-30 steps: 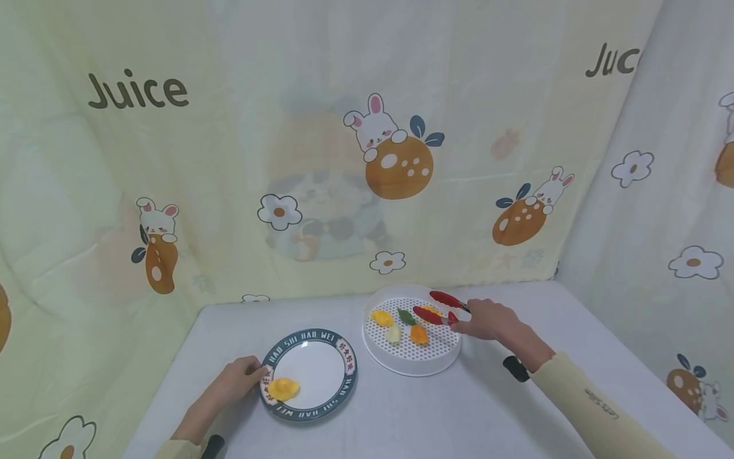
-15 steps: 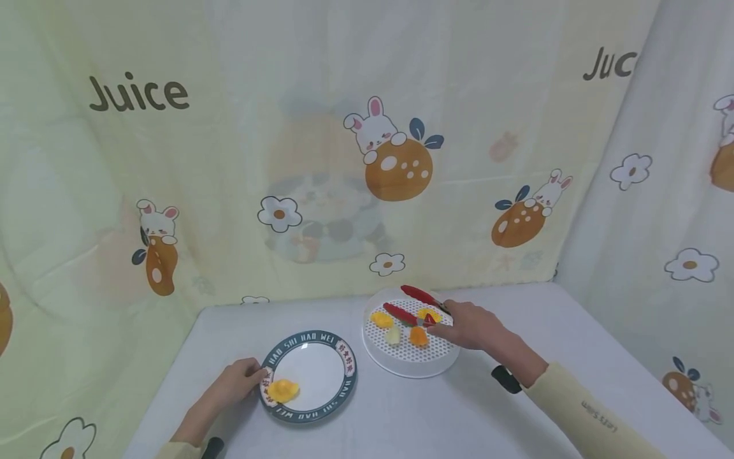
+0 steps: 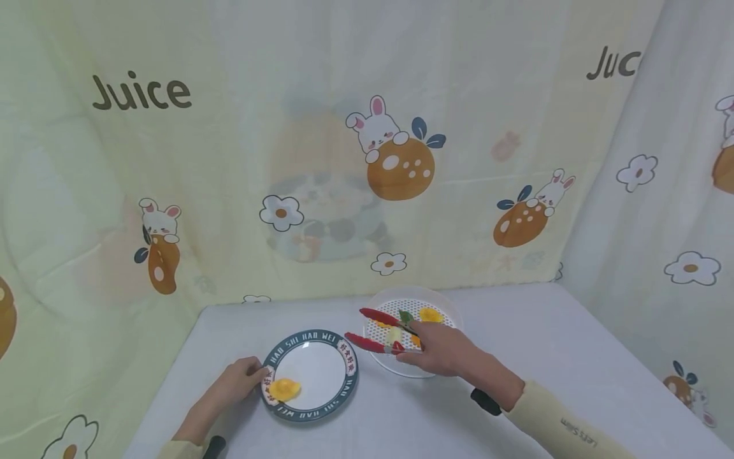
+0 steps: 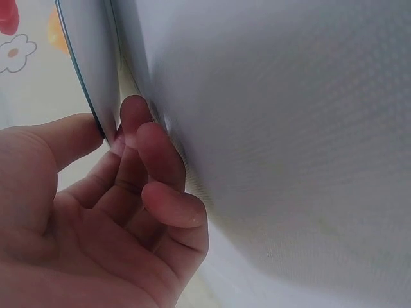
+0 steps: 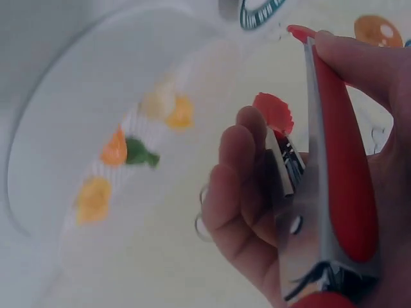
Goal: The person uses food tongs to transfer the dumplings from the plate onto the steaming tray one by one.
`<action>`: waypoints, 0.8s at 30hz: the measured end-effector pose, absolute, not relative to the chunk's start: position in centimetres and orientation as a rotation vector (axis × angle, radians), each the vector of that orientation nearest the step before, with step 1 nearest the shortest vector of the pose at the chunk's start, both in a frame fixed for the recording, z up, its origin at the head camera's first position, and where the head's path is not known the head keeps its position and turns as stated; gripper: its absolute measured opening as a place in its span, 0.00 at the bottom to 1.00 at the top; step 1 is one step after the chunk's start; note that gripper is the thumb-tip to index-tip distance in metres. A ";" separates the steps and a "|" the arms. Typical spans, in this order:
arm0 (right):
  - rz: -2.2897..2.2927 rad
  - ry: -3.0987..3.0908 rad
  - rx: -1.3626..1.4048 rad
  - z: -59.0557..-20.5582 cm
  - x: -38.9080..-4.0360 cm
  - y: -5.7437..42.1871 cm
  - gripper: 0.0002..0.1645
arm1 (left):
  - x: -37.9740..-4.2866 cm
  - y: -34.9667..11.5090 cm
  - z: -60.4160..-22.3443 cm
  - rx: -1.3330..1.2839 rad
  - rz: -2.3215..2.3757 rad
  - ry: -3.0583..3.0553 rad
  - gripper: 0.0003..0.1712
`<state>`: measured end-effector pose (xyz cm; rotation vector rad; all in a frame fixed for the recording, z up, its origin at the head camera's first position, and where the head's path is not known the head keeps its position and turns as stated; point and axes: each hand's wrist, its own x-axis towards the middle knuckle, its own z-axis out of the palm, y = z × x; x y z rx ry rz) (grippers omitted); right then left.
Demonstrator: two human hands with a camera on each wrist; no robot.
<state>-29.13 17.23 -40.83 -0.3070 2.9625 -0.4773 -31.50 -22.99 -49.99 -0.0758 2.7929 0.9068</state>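
Observation:
My left hand (image 3: 235,380) pinches the left rim of a dark-green-rimmed plate (image 3: 318,370), thumb on top and fingers under it, as the left wrist view shows. A yellow dumpling-shaped piece (image 3: 285,389) lies on the plate's left side. Red-and-metal tongs (image 3: 367,344) are gripped in my right hand (image 3: 438,347), above the white perforated round tray (image 3: 394,366). The tongs' red tips are spread, nothing visible between them, and point at the plate. Inside the tray are a green piece (image 3: 406,315), a yellow piece (image 3: 431,315), an orange piece (image 5: 114,149) and others, partly hidden.
A white cloth covers the table (image 3: 390,427). Behind it hangs a pale printed curtain (image 3: 229,159) with rabbits and flowers, and another curtain (image 3: 648,223) closes off the right side. The tray stands just right of the plate, towards the back.
My right hand has moved left and nearer with the tongs, from the tray's right side across to its left edge, close to the plate. My left hand and the plate have stayed put.

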 end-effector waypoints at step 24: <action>-0.421 2.768 -0.625 -45.7 -27.3 9.1 0.44 | -31.5 -22.9 -50.0 -0.084 0.922 2.790 0.10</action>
